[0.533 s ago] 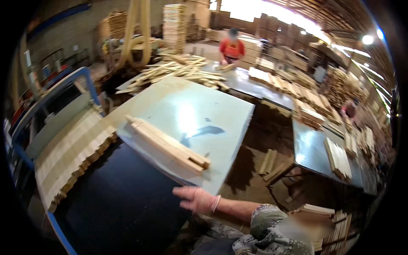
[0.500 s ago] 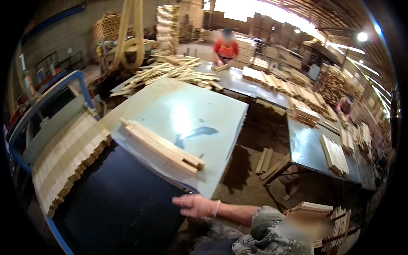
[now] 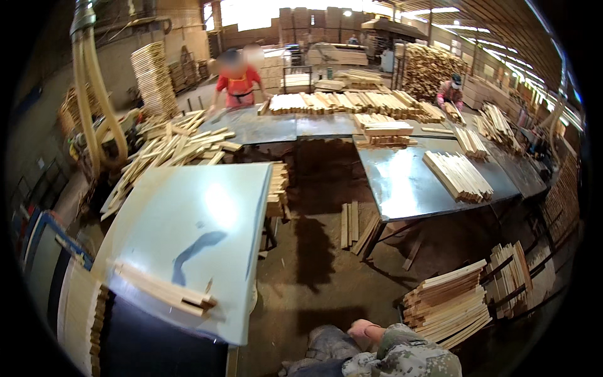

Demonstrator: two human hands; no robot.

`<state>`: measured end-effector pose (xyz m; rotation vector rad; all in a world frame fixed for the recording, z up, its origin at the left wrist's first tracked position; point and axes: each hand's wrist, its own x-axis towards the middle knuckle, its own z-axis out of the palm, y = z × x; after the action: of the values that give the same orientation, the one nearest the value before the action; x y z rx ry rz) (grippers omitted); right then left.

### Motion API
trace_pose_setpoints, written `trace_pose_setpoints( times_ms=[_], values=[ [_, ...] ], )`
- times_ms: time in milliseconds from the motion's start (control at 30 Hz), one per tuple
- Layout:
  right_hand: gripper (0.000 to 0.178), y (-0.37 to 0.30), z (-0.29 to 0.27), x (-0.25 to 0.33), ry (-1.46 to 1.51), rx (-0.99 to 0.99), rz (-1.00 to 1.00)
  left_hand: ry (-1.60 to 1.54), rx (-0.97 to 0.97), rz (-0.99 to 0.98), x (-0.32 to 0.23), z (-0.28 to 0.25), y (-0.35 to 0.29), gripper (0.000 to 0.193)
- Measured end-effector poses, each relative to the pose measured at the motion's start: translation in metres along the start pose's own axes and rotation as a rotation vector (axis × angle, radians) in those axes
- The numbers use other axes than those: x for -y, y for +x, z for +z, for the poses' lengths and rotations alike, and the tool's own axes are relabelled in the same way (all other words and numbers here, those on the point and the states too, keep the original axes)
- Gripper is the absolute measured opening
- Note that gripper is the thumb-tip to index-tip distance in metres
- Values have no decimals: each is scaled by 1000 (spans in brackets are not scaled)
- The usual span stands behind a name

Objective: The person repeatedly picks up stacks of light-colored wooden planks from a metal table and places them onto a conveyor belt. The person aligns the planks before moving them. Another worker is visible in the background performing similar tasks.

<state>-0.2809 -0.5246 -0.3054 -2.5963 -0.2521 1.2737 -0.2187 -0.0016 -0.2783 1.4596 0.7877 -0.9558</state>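
My right hand, in a pale glove, hangs low at the bottom of the view beside my grey trouser leg. It comes from a camouflage sleeve and is small and partly turned away, so its fingers cannot be made out. No held thing shows at it. My left hand is out of view. To the left, a few pale wooden strips lie side by side on the near end of a light, glossy tabletop. Right of my hand stands a stack of wooden strips.
A row of strips laid as a panel lies at the lower left by a dark surface. Loose strips heap behind the tabletop. Metal tables carry more strips. A person in red and another work farther back.
The view has swung right. My right hand has drawn back from beside the dark surface, where its fingers were stretched out, down to my leg. The strips on the tabletop appear unmoved.
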Motion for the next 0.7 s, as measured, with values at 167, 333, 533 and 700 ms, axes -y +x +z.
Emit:
trace_pose_setpoints(
  times_ms=[167,333,533,700],
  values=[
    [44,-35,43,-106,329,70,302,61,43,78,-116,108,15,55],
    [37,-35,20,-158,544,-79,460,62,112,97,-196,202,39,44],
    [22,0,0,-189,664,-402,285,129,183,22,-242,240,74,33],
    [33,7,-31,-186,1021,-334,411,84,295,-65,-275,242,124,30]
  ],
)
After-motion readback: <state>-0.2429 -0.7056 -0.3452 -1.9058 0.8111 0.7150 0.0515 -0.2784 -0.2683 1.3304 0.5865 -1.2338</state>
